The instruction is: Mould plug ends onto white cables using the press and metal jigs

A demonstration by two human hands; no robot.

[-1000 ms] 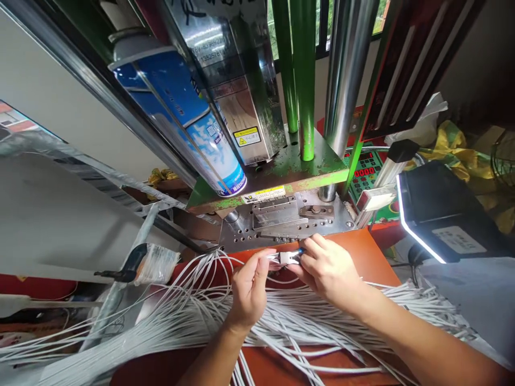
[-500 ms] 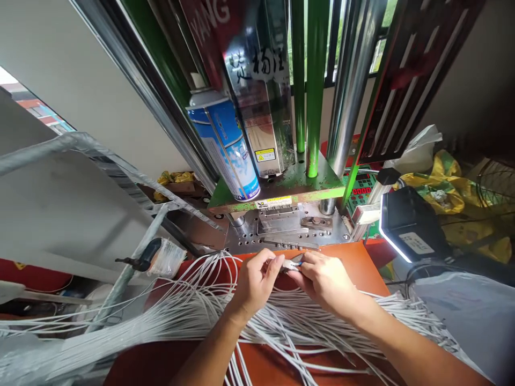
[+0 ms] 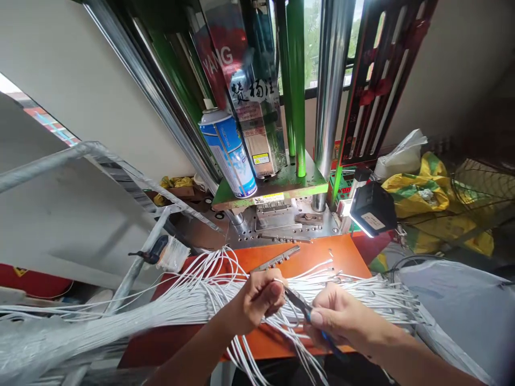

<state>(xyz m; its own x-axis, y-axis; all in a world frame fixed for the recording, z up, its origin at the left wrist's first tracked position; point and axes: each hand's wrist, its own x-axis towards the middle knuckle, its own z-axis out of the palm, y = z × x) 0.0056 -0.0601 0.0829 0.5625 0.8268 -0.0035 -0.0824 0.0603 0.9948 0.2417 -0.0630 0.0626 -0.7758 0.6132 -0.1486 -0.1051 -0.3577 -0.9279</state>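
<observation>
My right hand [image 3: 336,316] is closed around the blue handles of a pair of pliers [image 3: 298,301], whose metal jaws point up and left toward my other hand. My left hand [image 3: 263,300] is closed, thumb against curled fingers, and a bit of white cable shows at its fingertips; most of what it grips is hidden. The plier tips are close beside those fingers; whether they touch the cable I cannot tell. Under both hands spreads a thick bundle of white cables [image 3: 181,303]. Just beyond my left hand, a notched metal bar [image 3: 277,259] lies on the orange table [image 3: 322,249].
A green press [image 3: 298,188] stands behind the table, with a blue spray can [image 3: 230,155] on its plate. Right of it is a lit black lamp [image 3: 373,209]. A metal rail [image 3: 161,225] rises at left; a whitish bag [image 3: 454,300] sits at right.
My hands have come lower and nearer me, and the right has drawn away from the left, so the pliers now show plainly. The notched bar on the table has come into sight. The view has shifted.
</observation>
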